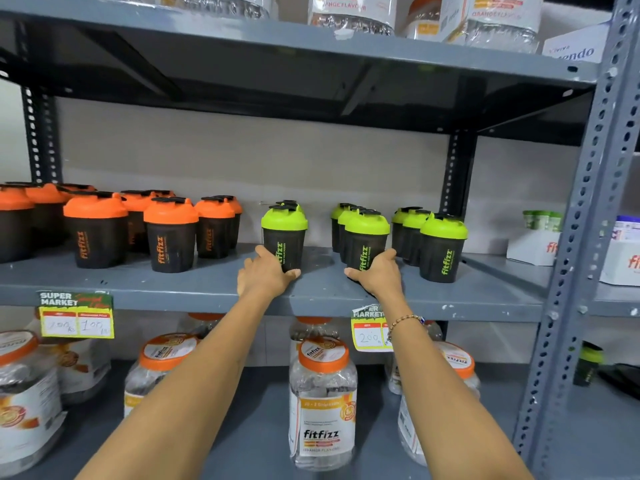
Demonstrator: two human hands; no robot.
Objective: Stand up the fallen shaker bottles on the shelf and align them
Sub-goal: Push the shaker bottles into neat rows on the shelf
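Note:
On the middle grey shelf stand black shaker bottles, all upright. Several orange-lidded ones fill the left half. Green-lidded ones stand to the right in short rows. My left hand grips the base of a front green-lidded shaker. My right hand grips the base of the neighbouring front green-lidded shaker, which heads a row. A third front green-lidded shaker stands free at the right. A gap lies between the two held bottles.
The shelf above hangs low over the bottles. A perforated steel upright bounds the right side. Price tags hang from the shelf edge. Large clear jars with orange lids fill the lower shelf. White boxes sit beyond the upright.

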